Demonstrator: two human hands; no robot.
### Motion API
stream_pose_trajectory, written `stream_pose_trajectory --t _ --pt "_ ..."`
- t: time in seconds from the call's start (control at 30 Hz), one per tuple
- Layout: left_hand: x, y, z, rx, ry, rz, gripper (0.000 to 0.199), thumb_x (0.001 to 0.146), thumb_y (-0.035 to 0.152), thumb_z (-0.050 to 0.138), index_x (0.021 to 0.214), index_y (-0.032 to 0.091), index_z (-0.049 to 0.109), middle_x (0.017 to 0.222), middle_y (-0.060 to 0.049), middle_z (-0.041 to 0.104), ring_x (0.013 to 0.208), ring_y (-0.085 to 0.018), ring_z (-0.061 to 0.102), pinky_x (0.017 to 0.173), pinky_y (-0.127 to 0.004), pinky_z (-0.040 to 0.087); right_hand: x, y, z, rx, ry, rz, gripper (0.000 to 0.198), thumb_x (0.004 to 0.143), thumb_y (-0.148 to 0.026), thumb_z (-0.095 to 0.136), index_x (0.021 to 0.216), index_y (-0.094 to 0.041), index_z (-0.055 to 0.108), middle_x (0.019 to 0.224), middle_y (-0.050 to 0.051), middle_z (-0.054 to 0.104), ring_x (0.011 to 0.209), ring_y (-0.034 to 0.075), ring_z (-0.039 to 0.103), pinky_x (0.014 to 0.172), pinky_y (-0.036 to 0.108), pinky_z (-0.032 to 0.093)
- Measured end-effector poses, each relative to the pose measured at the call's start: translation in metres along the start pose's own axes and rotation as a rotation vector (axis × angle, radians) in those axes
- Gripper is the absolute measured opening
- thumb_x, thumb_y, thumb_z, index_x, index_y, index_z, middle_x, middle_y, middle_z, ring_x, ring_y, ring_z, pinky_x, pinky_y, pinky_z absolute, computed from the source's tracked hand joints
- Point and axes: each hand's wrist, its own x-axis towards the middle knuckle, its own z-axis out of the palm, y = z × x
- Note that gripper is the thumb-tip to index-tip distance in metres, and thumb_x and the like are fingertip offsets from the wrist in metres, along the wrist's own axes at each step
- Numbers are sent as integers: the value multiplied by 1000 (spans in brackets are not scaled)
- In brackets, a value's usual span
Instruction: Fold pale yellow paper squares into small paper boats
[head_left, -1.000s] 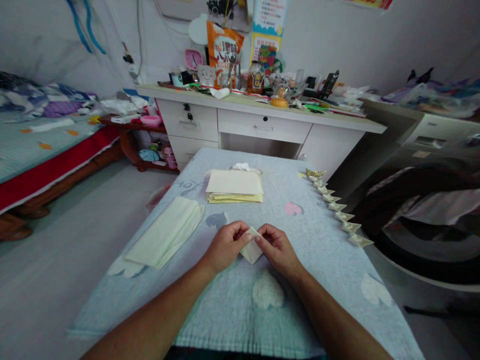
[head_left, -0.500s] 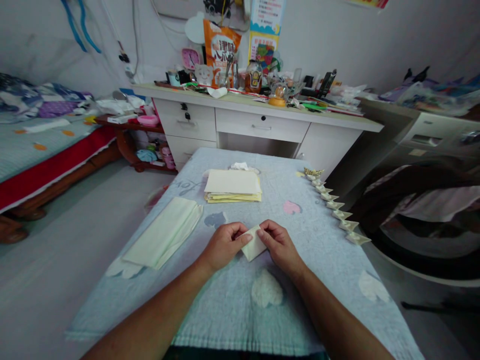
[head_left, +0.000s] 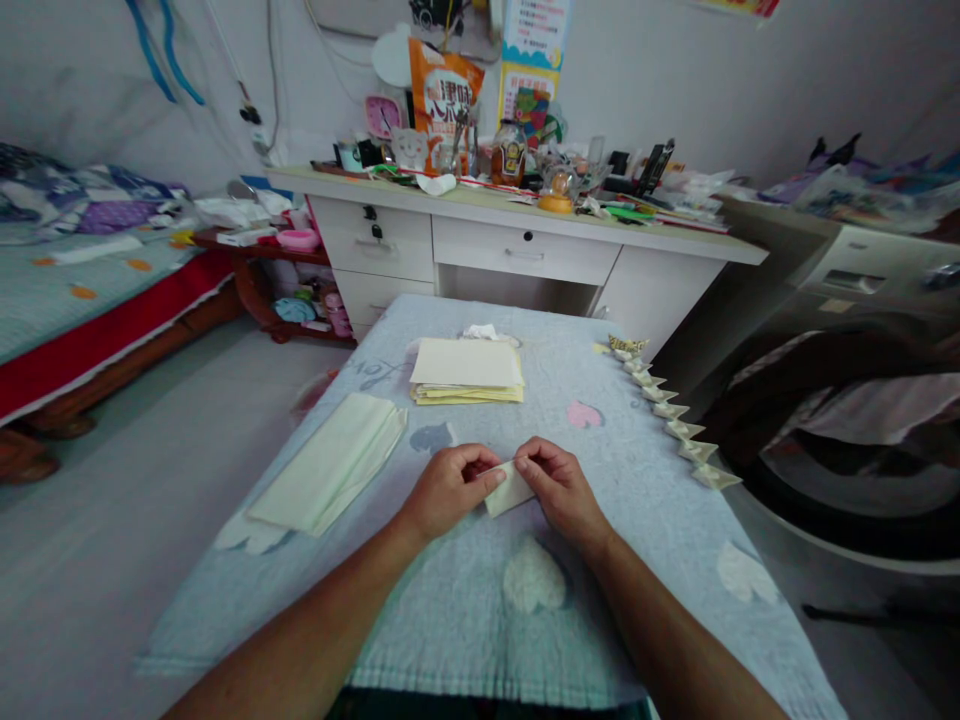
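Observation:
Between my two hands is a small folded piece of pale paper (head_left: 508,492), held just above the cloth-covered table (head_left: 465,610). My left hand (head_left: 452,488) pinches its left edge between thumb and fingers. On the right edge, my right hand (head_left: 559,485) pinches it the same way. Some of the paper's folds are hidden behind the fingers. Beyond the hands lies a stack of cream and yellow paper sheets (head_left: 466,364). A long folded bundle of pale paper (head_left: 330,465) rests to the left, slanting across the cloth.
Several folded paper boats (head_left: 684,430) stand in a row along the table's right edge. White crumpled tissue (head_left: 480,332) lies behind the stack. A cluttered white desk (head_left: 525,235) is at the back, a washing machine (head_left: 847,280) at the right, a bed (head_left: 97,290) at the left.
The paper between my hands has tilted, so less of its face shows and its upper edge looks straighter. Both hands keep their pinch with barely any shift.

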Motion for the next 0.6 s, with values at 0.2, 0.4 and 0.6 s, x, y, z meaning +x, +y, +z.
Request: stream_pose_trajectory --t 0.2,0.4,0.6 --pt "1 -4 -2 17 17 -19 26 79 38 62 81 13 71 65 -1 63 60 -13 53 56 -23 39 1 4 -4 29 42 3 22 85 -39 62 79 -18 59 67 -3 48 61 11 41 57 22 31" --pt "1 -4 -1 77 94 30 21 80 34 63 75 15 70 64 0 62 59 -12 53 56 -22 37 2 6 -4 49 25 2 21 85 -39 62 78 -19 60 66 -3 48 60 10 41 57 23 31" --pt "0 -2 -2 162 169 138 11 78 22 63 70 16 68 65 1 60 62 -12 53 60 -22 39 3 1 -6 -61 12 -90 18 85 -36 62 79 -19 64 76 0 54 72 14 49 66 25 38"
